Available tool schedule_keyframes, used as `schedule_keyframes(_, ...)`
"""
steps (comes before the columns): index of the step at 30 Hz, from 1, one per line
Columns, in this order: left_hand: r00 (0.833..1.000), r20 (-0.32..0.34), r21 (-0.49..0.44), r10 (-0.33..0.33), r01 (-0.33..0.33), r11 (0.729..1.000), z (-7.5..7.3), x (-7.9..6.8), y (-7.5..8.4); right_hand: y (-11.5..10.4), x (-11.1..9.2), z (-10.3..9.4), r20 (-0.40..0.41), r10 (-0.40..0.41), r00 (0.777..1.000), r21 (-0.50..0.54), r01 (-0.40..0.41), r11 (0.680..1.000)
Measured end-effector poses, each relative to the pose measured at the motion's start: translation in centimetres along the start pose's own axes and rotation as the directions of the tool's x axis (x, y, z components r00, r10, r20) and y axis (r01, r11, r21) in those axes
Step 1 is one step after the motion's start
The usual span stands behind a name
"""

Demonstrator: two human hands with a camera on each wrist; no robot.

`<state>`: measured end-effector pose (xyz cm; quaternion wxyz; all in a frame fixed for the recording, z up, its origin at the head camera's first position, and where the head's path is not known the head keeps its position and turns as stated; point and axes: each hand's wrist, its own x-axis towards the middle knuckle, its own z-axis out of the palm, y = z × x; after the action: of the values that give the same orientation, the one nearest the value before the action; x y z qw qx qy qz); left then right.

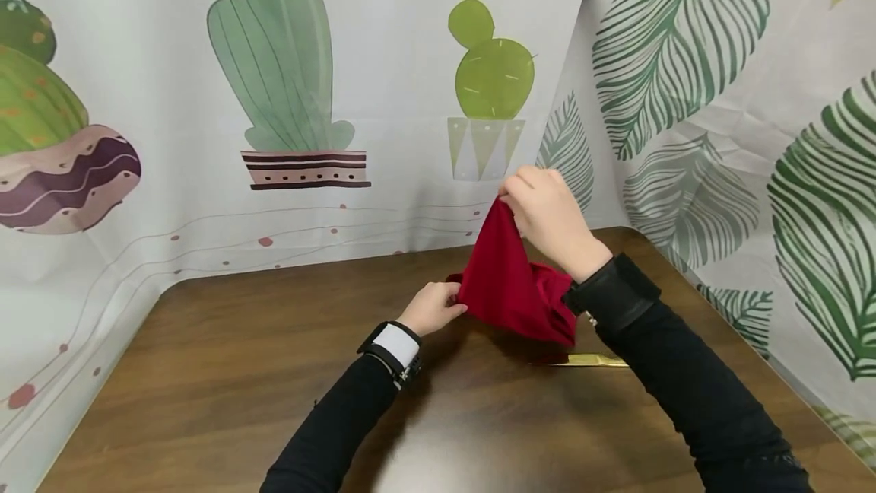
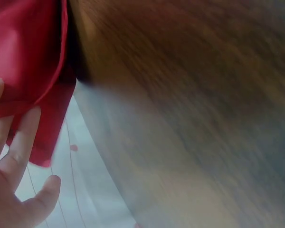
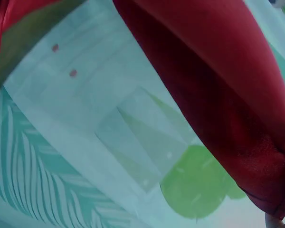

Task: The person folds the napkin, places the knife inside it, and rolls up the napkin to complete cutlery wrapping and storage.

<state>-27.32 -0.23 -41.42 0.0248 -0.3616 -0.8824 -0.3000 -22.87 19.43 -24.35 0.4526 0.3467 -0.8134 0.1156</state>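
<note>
A red cloth is partly raised over the table, its lower folds bunched at the right. My right hand pinches its upper corner and holds it up in a peak. Lower down, my left hand pinches the cloth's left edge close to the tabletop. The left wrist view shows fingers at a hemmed edge of the cloth, one on top and others beneath. In the right wrist view the cloth hangs in a long fold, with only bits of the hand at the lower right edge.
A slim gold-coloured object with a dark end lies on the brown wooden table, below the cloth and partly behind the right wrist. Behind the table hang white curtains printed with cacti and leaves.
</note>
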Motion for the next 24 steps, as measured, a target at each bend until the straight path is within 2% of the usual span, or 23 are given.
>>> schedule_keyframes(5,1.0,0.015,0.016,-0.004,0.004,1.0,-0.1,0.0,0.0,1.4,1.7,-1.7,-0.091,0.094,0.991,-0.005,-0.095,0.995)
schedule_keyframes(8,0.999,0.036,0.036,-0.026,0.025,0.999,0.0,-0.1,0.0,2.1,2.2,-2.8,-0.157,0.155,0.975,0.005,-0.156,0.988)
schedule_keyframes(12,0.997,0.059,0.033,-0.042,0.04,0.999,0.3,-0.3,-0.1,3.1,2.3,-4.3,-0.253,0.256,0.933,0.035,-0.256,0.966)
schedule_keyframes(15,0.999,0.035,0.053,-0.035,0.033,0.998,0.3,-0.6,-0.8,4.1,2.1,-5.4,-0.3,0.323,0.898,0.039,-0.327,0.944)
schedule_keyframes(18,0.997,-0.076,0.076,-0.033,0.038,0.996,-0.5,-1.1,-1.7,5.4,1.5,-6.3,-0.314,0.385,0.868,0.026,-0.398,0.917)
schedule_keyframes(20,0.982,-0.182,0.071,-0.042,0.056,0.996,-1.6,-1.7,-2.2,6.0,1.0,-6.7,-0.319,0.434,0.842,0.027,-0.45,0.893)
schedule_keyframes(21,0.97,-0.24,0.066,-0.046,0.063,0.996,-2.2,-2.0,-2.6,6.2,0.7,-6.9,-0.311,0.453,0.835,0.024,-0.47,0.882)
schedule_keyframes(24,0.916,-0.393,0.036,-0.076,0.098,0.995,-4.3,-3.2,-3.2,6.6,-0.7,-7.1,-0.276,0.459,0.845,-0.004,-0.478,0.878)
